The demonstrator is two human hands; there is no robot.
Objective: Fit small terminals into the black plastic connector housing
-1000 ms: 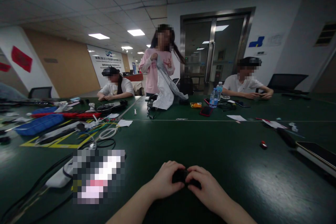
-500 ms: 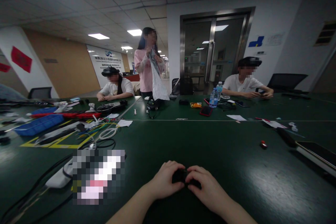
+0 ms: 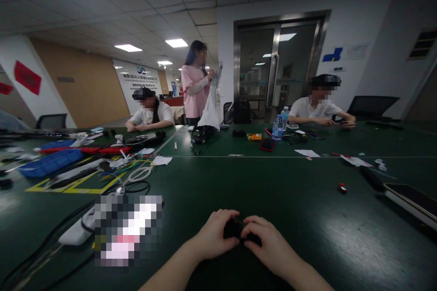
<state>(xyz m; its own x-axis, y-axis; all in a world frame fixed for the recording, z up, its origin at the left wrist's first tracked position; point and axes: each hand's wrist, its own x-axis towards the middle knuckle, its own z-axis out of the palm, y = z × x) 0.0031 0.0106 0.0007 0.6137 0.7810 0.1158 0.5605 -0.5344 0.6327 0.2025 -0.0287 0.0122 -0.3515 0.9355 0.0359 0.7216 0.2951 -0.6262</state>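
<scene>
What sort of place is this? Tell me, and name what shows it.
Probably an office or shared workroom: a lettered wall sign with a logo, a metal-framed glass double door, and a large green table strewn with cables and other items, with people seated at it.

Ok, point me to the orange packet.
In the head view, the orange packet lies far across the table, right of centre, between a black box and the bottles.
</scene>
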